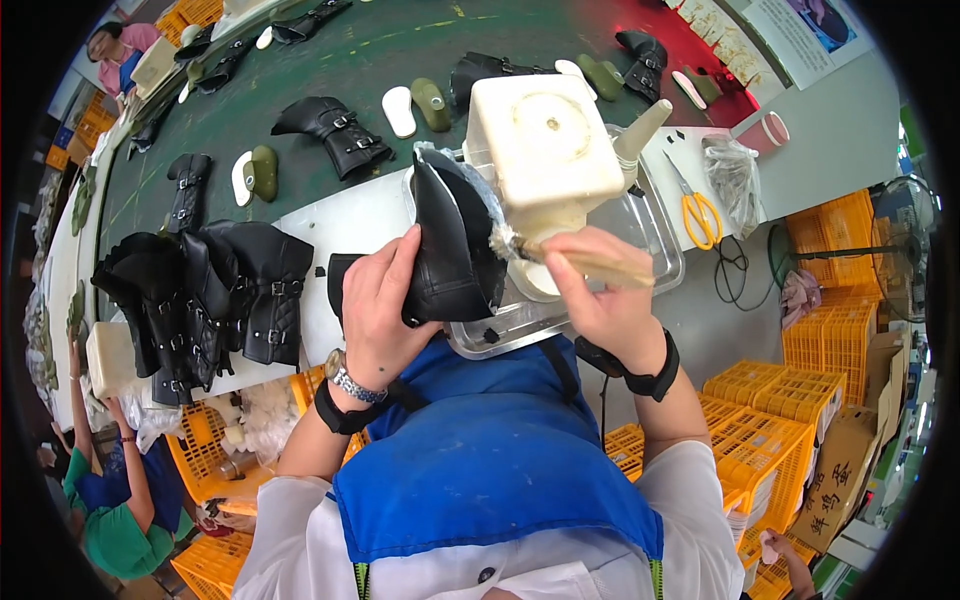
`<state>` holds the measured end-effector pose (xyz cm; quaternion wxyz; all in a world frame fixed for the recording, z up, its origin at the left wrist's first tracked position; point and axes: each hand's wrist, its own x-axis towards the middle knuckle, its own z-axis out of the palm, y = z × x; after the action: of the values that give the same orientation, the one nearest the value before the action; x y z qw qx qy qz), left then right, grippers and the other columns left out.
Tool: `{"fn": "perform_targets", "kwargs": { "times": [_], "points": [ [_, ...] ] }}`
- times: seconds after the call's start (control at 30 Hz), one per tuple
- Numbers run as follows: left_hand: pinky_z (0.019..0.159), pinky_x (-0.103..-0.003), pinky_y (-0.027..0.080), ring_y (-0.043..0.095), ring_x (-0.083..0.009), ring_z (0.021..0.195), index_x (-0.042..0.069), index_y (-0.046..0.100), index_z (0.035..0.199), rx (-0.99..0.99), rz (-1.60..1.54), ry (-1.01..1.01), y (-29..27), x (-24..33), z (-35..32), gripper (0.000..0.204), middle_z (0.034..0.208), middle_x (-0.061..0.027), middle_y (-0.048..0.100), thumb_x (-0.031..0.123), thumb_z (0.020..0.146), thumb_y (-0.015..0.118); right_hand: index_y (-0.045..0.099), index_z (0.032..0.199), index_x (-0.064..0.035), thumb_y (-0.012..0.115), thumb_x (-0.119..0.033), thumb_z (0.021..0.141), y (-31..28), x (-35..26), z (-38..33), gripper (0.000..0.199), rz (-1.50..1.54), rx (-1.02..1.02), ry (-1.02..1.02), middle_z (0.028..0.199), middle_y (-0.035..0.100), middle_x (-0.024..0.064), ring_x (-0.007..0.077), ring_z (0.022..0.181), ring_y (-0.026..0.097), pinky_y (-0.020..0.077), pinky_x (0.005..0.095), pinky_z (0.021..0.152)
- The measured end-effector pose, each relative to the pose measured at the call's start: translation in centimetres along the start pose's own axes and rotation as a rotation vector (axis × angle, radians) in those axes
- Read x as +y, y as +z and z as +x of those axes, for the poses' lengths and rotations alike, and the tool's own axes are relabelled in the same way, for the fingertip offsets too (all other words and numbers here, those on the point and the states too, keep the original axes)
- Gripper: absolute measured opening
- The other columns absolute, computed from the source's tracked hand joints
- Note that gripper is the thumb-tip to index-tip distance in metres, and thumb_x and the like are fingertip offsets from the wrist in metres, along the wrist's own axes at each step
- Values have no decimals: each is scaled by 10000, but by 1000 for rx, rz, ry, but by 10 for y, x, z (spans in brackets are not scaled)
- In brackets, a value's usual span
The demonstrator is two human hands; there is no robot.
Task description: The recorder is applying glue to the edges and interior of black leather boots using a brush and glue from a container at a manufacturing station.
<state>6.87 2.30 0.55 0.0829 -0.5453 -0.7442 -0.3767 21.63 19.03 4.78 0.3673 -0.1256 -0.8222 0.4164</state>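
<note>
My left hand (pixel 378 300) grips a black boot upper (pixel 438 245) low on its side, its open edge turned toward the right. Greyish fuzzy lining shows along that edge. In my right hand (pixel 610 305) is a wooden-handled brush (pixel 504 242), held between thumb and fingers. Its whitish bristles meet the rim of the boot upper. Behind the brush a boxy off-white plastic container (pixel 545 140) stands in a clear plastic tray (pixel 672 265). Part of another black boot piece (pixel 342 280) shows beside my left hand.
Several buckled black boot uppers (pixel 272 300) stand at the left. Beyond, a green work surface (pixel 345 60) carries boots and olive and white sole-shaped pieces (pixel 398 112). Orange-handled scissors (pixel 702 218) lie right of the tray. Orange crates (pixel 760 430) stack at the right. Other people work at the left.
</note>
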Motion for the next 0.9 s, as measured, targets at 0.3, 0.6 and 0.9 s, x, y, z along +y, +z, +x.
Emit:
{"fn": "perform_targets", "kwargs": {
  "times": [0.3,0.6,0.9],
  "points": [
    [823,-381,376,528,-281,905,54,453,1227,120,133,63,5,-8,2,818,1059,-123,539,49,458,730,615,817,0,621,-31,767,-5,-1,0,59,155,-113,45,690,604,82,147,582,567,436,238,535],
    [883,-395,358,496,-336,984,0,438,1218,112,223,66,1,-8,4,784,1091,-157,526,4,485,718,618,819,-17,640,-61,759,6,5,-7,78,173,-198,24,694,608,89,187,591,596,456,269,538],
    [871,-404,361,500,-309,1006,28,459,1189,132,349,181,5,-18,10,691,1128,-142,513,-5,529,663,597,819,18,597,-117,811,10,16,-10,134,633,-117,592,596,548,19,35,509,465,365,208,453]
  ]
}}
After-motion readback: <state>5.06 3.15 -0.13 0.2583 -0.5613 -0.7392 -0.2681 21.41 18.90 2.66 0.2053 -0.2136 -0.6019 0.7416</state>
